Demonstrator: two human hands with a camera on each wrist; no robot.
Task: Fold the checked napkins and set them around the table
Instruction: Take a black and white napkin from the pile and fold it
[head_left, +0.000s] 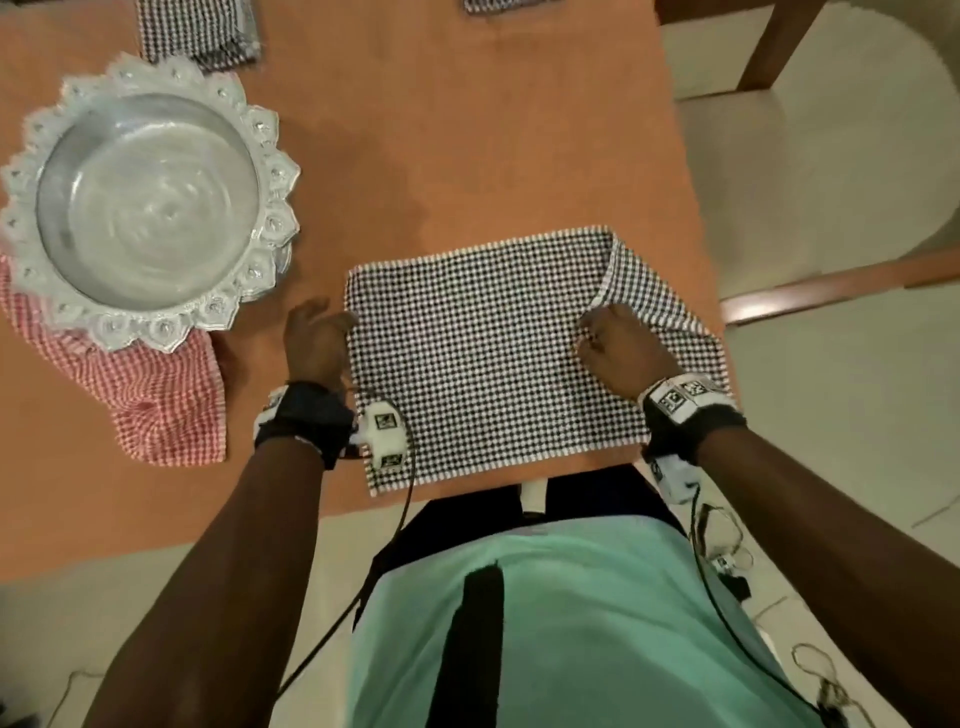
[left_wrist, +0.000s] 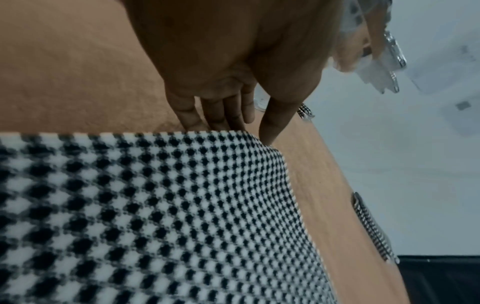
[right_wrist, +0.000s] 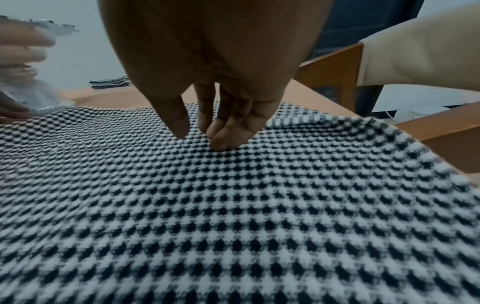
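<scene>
A black-and-white checked napkin (head_left: 483, 358) lies spread near the front edge of the orange table (head_left: 467, 156). Its right part is raised into a ridge that drapes toward the table's right edge. My right hand (head_left: 597, 327) pinches the cloth at that ridge. In the right wrist view the right hand (right_wrist: 200, 135) has its curled fingertips (right_wrist: 221, 144) dug into the napkin (right_wrist: 233, 216). My left hand (head_left: 322, 327) rests at the napkin's left edge. Its straight fingers (left_wrist: 221, 117) touch the border of the napkin (left_wrist: 155, 205).
An ornate silver bowl (head_left: 270, 171) stands at the left on a red checked cloth (head_left: 166, 410). Folded checked napkins (head_left: 197, 31) lie at the far side, and another (head_left: 498, 5) lies further right. A wooden chair (head_left: 779, 47) stands past the table's right edge.
</scene>
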